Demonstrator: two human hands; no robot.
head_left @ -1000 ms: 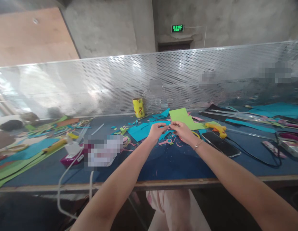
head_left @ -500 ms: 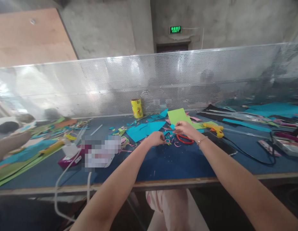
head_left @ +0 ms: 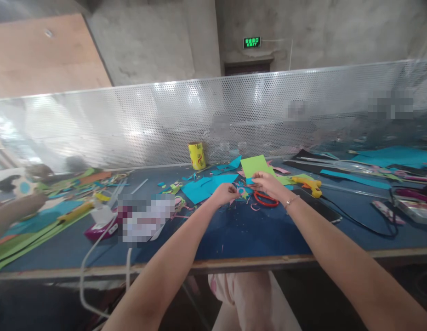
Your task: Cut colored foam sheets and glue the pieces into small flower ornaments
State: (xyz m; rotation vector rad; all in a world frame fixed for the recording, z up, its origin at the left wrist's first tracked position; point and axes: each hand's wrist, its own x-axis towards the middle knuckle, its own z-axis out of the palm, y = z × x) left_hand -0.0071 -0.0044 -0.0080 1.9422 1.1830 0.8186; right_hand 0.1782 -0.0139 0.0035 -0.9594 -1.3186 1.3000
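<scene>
Both my arms reach to the middle of a blue worktable (head_left: 254, 232). My left hand (head_left: 224, 193) is closed in a pinch just above the table, holding something small that I cannot make out. My right hand (head_left: 268, 183) is also closed, fingers pinched together close to the left hand, over small pink and teal paper cutouts (head_left: 241, 192). Red-handled scissors (head_left: 265, 199) lie on the table right under my right wrist. A light green sheet (head_left: 254, 165) and teal paper pieces (head_left: 208, 186) lie just beyond my hands.
A yellow glue gun (head_left: 308, 183) with a black cord and a dark phone (head_left: 318, 207) lie to the right. A yellow can (head_left: 197, 155) stands by the perforated metal screen (head_left: 213, 117). Paper scraps and another person's hand (head_left: 18, 207) are at the left.
My left hand dipped to the table half a second ago and has risen again. My right hand moved slightly right, which uncovered the red scissors. The person's hand at the left came into view.
</scene>
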